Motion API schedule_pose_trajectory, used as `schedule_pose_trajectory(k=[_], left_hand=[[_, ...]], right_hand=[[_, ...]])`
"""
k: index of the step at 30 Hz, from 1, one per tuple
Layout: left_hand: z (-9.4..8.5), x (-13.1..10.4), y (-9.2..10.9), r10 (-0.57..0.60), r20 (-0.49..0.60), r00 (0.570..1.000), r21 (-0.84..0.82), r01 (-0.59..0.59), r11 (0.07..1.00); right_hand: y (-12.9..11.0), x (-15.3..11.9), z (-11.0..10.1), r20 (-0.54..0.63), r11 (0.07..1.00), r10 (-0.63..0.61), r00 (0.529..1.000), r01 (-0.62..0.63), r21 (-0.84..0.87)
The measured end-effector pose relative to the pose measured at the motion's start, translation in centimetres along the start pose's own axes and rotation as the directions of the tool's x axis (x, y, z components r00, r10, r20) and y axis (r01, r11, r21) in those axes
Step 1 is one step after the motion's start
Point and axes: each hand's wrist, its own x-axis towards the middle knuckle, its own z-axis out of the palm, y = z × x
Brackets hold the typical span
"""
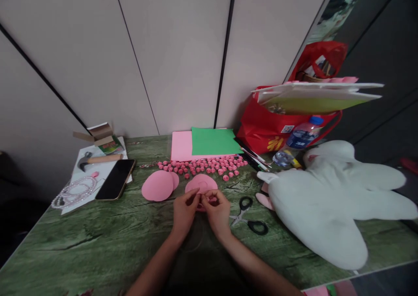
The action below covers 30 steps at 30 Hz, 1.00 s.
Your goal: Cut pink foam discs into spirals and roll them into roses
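My left hand (185,209) and my right hand (217,209) meet at the middle of the table's near side, thumbs and fingertips pinched together. Between them is a piece of pink paper, mostly hidden by my fingers. Just behind lies a pink paper disc (203,181), partly covered by my hands. To the left rests a stack of round pink paper pieces (158,185). Beyond are many small rolled pink paper roses (196,167) in rows. Scissors (243,217) with black handles lie spread beside my right hand.
At left are a hammer (99,159), a phone (116,179), bead strings (74,192) and an opened small box (109,143). Green paper (215,141) overlaps pink paper at the back. A white plush toy (321,200), a bottle (298,140) and a red bag (257,121) crowd the right.
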Motion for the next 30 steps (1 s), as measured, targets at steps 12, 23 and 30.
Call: schedule_pose_trajectory(k=[12,23,30], left_hand=[[-3.3,0.6,-1.2,-0.042,0.036,0.998,0.0,0.042,0.999],[-1.6,0.2,-2.3,0.162,0.002,0.987,0.172,-0.159,0.972],[-0.9,0.9,-0.5,-0.021,-0.178,0.984,-0.066,0.009,0.998]], right_hand=[[-2.6,-0.4,-5.5,0.849,0.761,-0.05,0.526,0.571,-0.309],[-5.9,-0.2,-5.1,0.878,0.796,-0.031,0.477,0.543,-0.267],[-4.9,-0.6,-4.5,0.72,0.938,-0.2,0.665,0.341,-0.055]])
